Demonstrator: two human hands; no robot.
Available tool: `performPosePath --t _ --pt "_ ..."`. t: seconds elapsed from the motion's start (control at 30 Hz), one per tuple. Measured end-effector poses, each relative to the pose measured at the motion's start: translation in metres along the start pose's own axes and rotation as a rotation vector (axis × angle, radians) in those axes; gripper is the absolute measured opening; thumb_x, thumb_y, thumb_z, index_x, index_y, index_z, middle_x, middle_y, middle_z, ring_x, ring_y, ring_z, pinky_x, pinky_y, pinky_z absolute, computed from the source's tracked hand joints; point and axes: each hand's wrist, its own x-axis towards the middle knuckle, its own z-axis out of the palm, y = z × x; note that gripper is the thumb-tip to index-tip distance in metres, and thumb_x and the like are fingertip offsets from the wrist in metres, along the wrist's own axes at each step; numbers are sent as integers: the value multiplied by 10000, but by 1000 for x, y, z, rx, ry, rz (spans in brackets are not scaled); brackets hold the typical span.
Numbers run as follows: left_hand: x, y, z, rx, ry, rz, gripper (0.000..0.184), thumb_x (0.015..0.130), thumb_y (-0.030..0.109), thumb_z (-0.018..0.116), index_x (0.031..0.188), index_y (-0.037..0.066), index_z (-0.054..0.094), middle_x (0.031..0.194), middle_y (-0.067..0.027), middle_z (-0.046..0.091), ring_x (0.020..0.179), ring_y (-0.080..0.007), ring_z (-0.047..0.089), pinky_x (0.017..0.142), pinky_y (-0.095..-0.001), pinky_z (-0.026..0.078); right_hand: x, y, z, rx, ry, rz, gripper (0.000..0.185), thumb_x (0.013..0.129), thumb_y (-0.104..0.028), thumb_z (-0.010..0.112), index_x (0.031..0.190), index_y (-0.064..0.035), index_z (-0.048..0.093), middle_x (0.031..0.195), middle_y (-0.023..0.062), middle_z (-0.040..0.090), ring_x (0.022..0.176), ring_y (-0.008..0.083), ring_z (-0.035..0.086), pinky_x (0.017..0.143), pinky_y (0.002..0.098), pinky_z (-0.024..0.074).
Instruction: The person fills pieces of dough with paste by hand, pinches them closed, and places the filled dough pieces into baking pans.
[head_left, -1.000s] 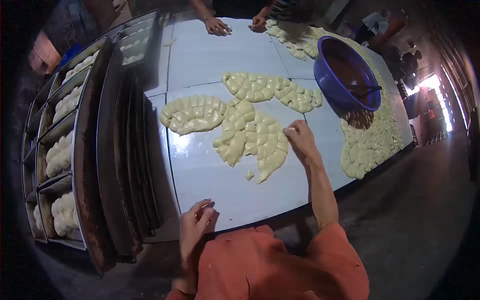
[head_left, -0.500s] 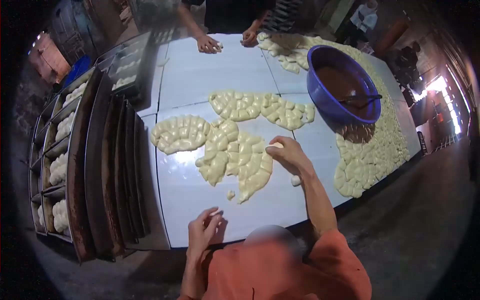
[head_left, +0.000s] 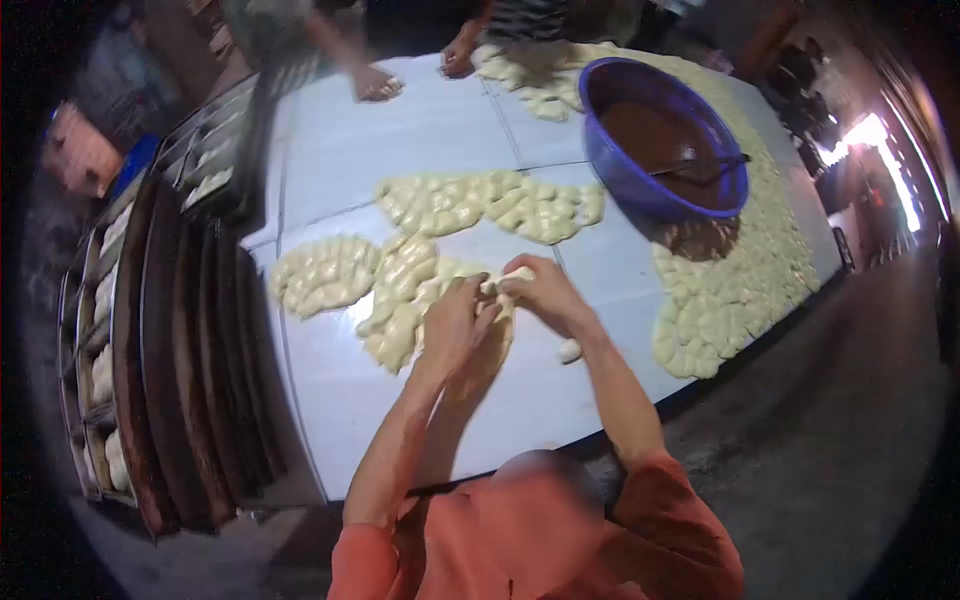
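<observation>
On the white table lie joined sheets of pale dough (head_left: 395, 300), scored into pieces. My right hand (head_left: 545, 292) is closed on a small piece of dough (head_left: 517, 275) at the right edge of the sheet. Right beside it, my left hand (head_left: 458, 322) reaches over the dough, its fingers bent at the same spot; what they hold, if anything, is hidden. A small loose dough piece (head_left: 570, 351) sits on the table by my right forearm. Other dough sheets (head_left: 325, 274) lie to the left and farther back (head_left: 430, 203).
A purple tub (head_left: 610, 135) of brown liquid stands at the back right, beside a large dough spread (head_left: 710, 310). Metal trays (head_left: 160, 350), some with dough, are stacked at the left. Across the table (head_left: 370, 420) are a co-worker's hands (head_left: 375, 83).
My left hand has moved from the table's front edge up to the dough beside my right hand. A loose dough piece appeared by my right forearm. The view has shifted.
</observation>
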Motion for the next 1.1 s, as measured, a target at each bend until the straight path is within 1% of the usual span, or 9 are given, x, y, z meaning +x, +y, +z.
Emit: performPosePath --t 0.17,0.23,0.5,0.57,0.7,0.77,0.8,0.93,1.1 --pt "37 -5 25 95 -39 68 524 867 266 740 1344 116 585 1098 -142 617 932 -360 662 782 -447 535 11 19 -11 -319 149 -257 250 839 -174 679 1022 -15 621 822 58 609 772 128 570 696 293 489" --pt "48 -9 24 126 -130 99 463 862 291 745 1271 100 644 1057 -147 644 930 -356 664 777 -450 534 4 3 -13 -308 114 -128 262 828 -175 677 1035 -24 618 838 73 619 795 134 589 704 299 495" --pt "68 -24 4 -11 -348 74 375 840 350 763 1071 56 733 942 -182 711 885 -358 686 771 -432 531 1 7 -14 -135 5 -144 238 896 -174 688 1068 -11 679 961 108 681 891 151 645 790 313 543" --pt "68 -20 2 4 -340 60 361 845 361 758 1052 65 743 940 -181 711 873 -361 685 763 -433 530 -4 -2 -17 -233 -3 -129 236 910 -178 690 1060 1 659 984 99 680 905 151 646 810 308 550" --pt "65 -21 6 99 -276 102 300 860 373 735 992 106 774 898 -158 704 834 -356 684 732 -436 528 -5 -2 -23 136 -121 -33 245 915 -173 686 1040 22 607 942 79 666 894 147 648 808 312 560" --pt "62 -24 12 167 -183 168 268 858 356 731 993 131 779 875 -144 694 821 -341 684 725 -439 528 2 12 -35 84 -35 -8 211 893 -146 694 1018 8 623 909 63 657 835 135 651 771 308 565" --pt "62 -23 14 208 -202 137 234 852 333 730 988 151 784 865 -135 686 817 -339 680 719 -437 528 -3 11 -36 265 -17 -39 168 874 -124 700 983 -12 638 872 42 651 760 112 639 690 272 546" --pt "57 -16 15 201 -144 96 251 852 329 723 982 120 772 883 -157 680 874 -354 672 755 -444 514 -2 18 -46 210 45 33 153 869 -144 716 953 -44 637 812 5 632 696 76 591 603 197 462" --pt "54 -11 7 98 -181 25 273 876 302 715 1064 106 744 944 -145 675 894 -342 672 767 -425 526 -7 12 -36 -64 76 -5 277 842 -211 770 977 -44 595 803 14 609 697 82 575 625 230 508"
